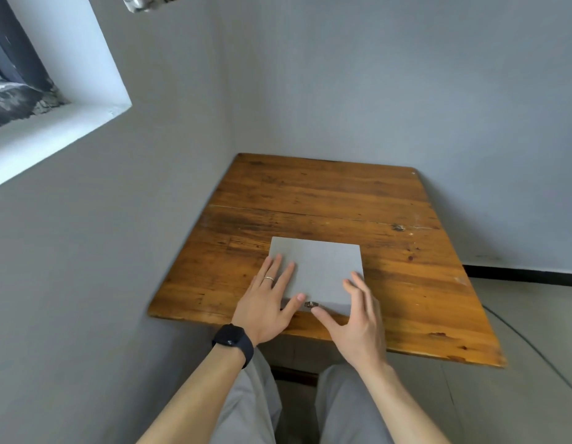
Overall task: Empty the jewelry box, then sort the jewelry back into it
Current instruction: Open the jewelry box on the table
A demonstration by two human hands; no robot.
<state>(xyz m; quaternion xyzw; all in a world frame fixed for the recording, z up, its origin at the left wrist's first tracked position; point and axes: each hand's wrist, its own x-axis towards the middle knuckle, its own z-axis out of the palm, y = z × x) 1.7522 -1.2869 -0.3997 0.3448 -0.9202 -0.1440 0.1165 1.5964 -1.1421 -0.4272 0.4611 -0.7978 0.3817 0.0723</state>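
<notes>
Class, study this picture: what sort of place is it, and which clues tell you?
Probably a bare indoor corner, perhaps a home room: a worn wooden table set against plain grey walls, a deep white window recess, a closed grey jewelry box.

The person is wearing a black smartwatch [231, 337] on the wrist of the left hand [265, 307]; its rounded rectangular case is sitting on a matching black band that is wrapping the wrist. A thin, plain, pale-metal ring [269, 278] is encircling one finger of the same hand. The left forearm [195, 392] and right forearm [403, 405] are showing bare. Light grey trousers [246, 408] are covering both legs, the fabric creasing lengthwise.
</notes>
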